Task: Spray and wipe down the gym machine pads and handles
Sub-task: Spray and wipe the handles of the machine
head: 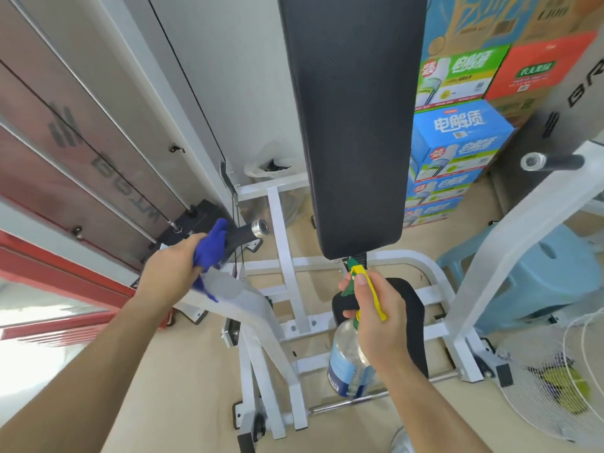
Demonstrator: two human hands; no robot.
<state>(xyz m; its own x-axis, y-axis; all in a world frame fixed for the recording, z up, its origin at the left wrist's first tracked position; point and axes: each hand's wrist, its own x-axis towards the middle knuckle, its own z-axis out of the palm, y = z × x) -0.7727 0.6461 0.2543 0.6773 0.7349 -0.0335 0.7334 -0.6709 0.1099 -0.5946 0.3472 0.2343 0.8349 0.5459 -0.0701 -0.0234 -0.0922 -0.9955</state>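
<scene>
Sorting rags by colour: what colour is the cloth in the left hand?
The cloth is deep blue, seen best in the head view.

Blue cloth [209,246]; black back pad [353,125]; green-yellow spray bottle [351,348] head.

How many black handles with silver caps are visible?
2: left handle, at the blue cloth the left hand holds; right handle, upper right, untouched. Others may be hidden.
</scene>
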